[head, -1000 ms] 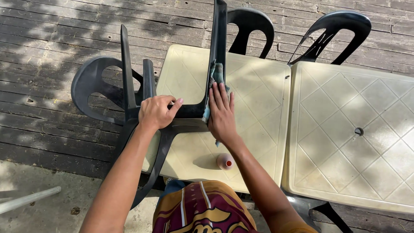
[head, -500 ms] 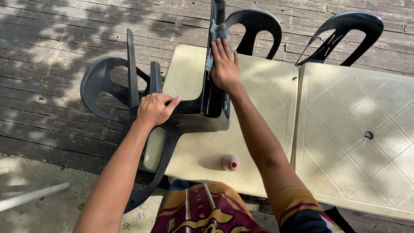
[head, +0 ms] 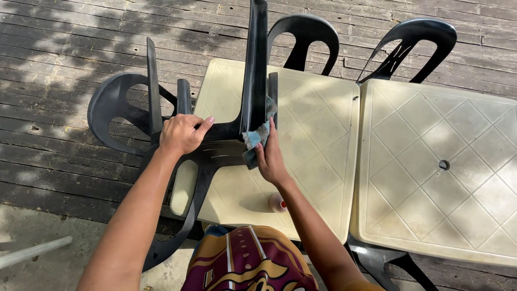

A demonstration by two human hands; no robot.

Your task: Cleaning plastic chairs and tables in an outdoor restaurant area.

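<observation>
I see the wooden deck [head: 64, 48] spreading out beyond and to the left of both hands, with two cream plastic tables side by side on it: the near table [head: 318, 134] lies under and to the right of my hands, the far table [head: 441, 161] well off to the right. An upturned black chair [head: 215, 145] rests on the near table's left edge, legs pointing up and away from me. Two more black chairs [head: 304, 37] stand beyond the tables. My left hand [head: 182, 133] is clenched around the chair's frame, steadying it. My right hand [head: 271, 156] grips a blue-grey cloth [head: 257, 137] pressed against the tall leg [head: 255, 64], whose long axis runs straight up from that hand, so the right hand is nearer. A small bottle [head: 277, 203] sits just below my right wrist.
</observation>
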